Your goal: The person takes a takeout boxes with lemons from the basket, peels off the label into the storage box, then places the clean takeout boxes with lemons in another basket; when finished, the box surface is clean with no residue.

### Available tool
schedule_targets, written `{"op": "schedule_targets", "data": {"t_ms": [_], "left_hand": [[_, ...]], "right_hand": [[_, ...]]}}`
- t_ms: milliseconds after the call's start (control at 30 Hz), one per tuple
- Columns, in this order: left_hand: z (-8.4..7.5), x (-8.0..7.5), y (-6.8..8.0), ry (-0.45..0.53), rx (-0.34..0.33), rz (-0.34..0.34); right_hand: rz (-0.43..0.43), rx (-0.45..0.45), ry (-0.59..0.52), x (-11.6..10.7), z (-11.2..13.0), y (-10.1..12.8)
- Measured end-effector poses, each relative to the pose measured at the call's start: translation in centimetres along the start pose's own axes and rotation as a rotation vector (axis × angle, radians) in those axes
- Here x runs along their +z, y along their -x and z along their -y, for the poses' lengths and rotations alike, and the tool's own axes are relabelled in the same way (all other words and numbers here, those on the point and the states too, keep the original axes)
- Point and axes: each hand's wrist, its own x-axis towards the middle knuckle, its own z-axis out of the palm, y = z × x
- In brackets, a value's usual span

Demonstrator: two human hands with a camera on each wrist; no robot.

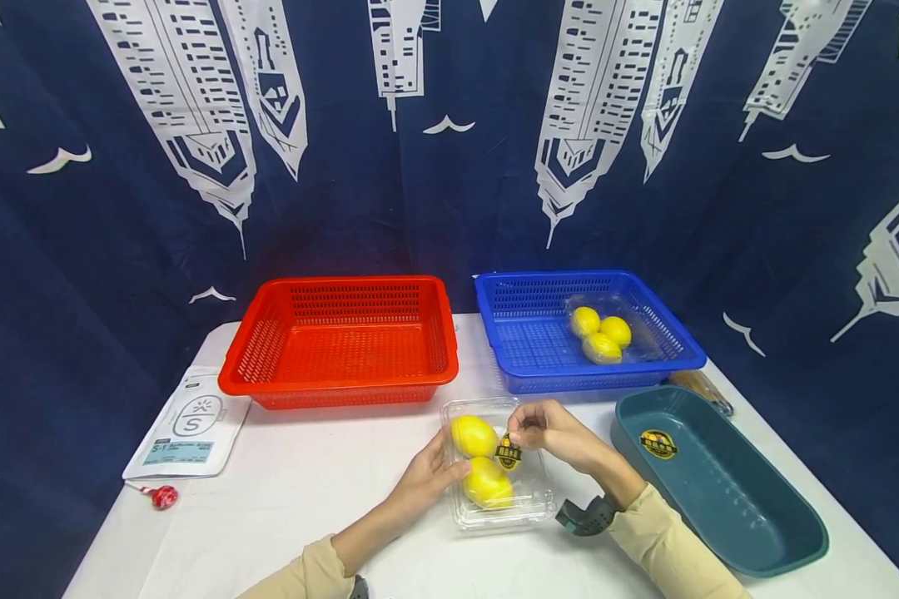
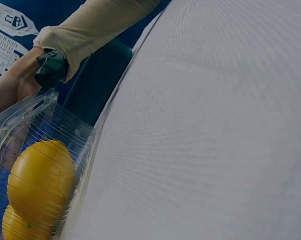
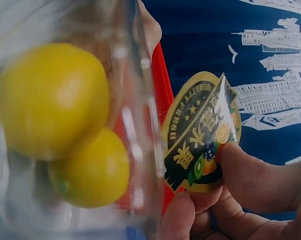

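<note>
We see the right hand pinching the sticker on the clear box near the table's front edge; left hand steadies its left side, fingers straight.

The print on the white pouch at the bench's left is too small to read, the right wrist view blurs the clear box and cuts off the fingers, and the teal tray partly hides a wooden handle.
</note>
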Motion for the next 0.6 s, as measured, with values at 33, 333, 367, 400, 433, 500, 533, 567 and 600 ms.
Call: {"op": "schedule_targets", "data": {"t_ms": [33,333,367,400,433,500,533,567,600], "left_hand": [[0.0,0.0,0.0,0.000,-0.001,0.000],[0.3,0.1,0.1,-0.012,-0.005,-0.007],[0.3,0.0,0.1,-0.013,-0.005,-0.006],[0.3,0.0,0.1,-0.013,-0.005,-0.006],[0.3,0.0,0.1,-0.011,-0.006,-0.007],[0.2,0.0,0.1,-0.009,-0.008,-0.007],[0.2,0.0,0.1,-0.008,-0.007,-0.006],[0.2,-0.1,0.0,-0.004,-0.012,-0.006],[0.2,-0.1,0.0,-0.002,-0.015,-0.006]], "right_hand": [[-0.008,0.007,-0.006,-0.1,0.0,0.0],[-0.022,0.048,0.008,-0.6,0.4,0.2],[-0.014,0.057,0.020,-0.7,0.6,0.3],[-0.006,0.061,0.036,-0.8,0.8,0.4],[0.000,0.066,0.055,-1.0,1.0,0.6],[0.013,0.079,0.091,-1.5,1.3,1.1],[0.017,0.082,0.111,-1.8,1.4,1.3],[0.021,0.083,0.133,-2.2,1.4,1.6],[0.024,0.084,0.151,-2.6,1.4,2.0]]}}
